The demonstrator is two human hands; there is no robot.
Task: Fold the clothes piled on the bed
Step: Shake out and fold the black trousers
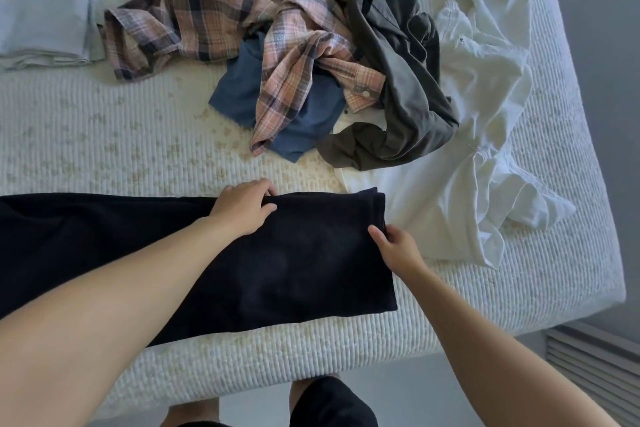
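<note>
Leftmost, folded pale blue cloth (41, 0) lies on the bed (104, 135). Nearer, the left hand (242, 208) pinches the black garment (277, 263) along its far edge, the right hand (398, 250) its corner; behind them, plaid shirt (242, 10), grey garment (398, 80), white clothes (485, 114).

hands: 2 | loose garments: 5 | folded stacks: 1 | beds: 1

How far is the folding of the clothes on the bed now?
Done: a light blue folded stack lies at the far left. In hand: the left hand and right hand grip the black garment, partly folded. Left: the plaid shirt, blue garment, grey garment and white garment, all crumpled.
</note>
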